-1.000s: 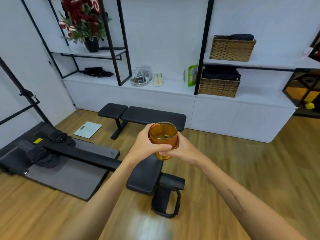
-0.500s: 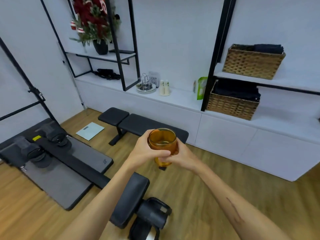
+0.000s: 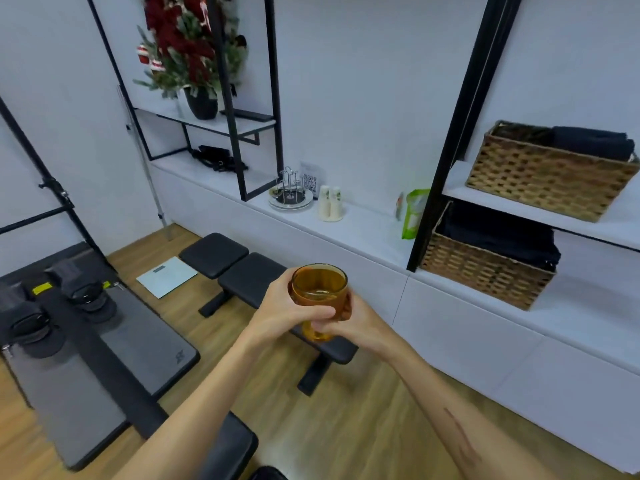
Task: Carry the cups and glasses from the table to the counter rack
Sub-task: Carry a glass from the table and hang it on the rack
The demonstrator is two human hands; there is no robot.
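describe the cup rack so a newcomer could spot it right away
Follow the long white counter under the wall shelves. Left of the paper cups, beside a black frame post, stands the rack: thin upright metal pegs on a round tray, the only wire thing there.

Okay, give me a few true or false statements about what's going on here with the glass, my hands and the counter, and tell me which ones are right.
1. Both hands hold the amber glass. True: the left hand and right hand wrap it.
2. The glass is upside down. False: its open rim faces up.
3. The metal cup rack stands on the white counter. True.
4. The glass already hangs on the rack. False: it is held in the air, apart from the counter.
5. Both woven baskets sit on the floor. False: the upper basket is on a shelf, the lower basket on the counter.
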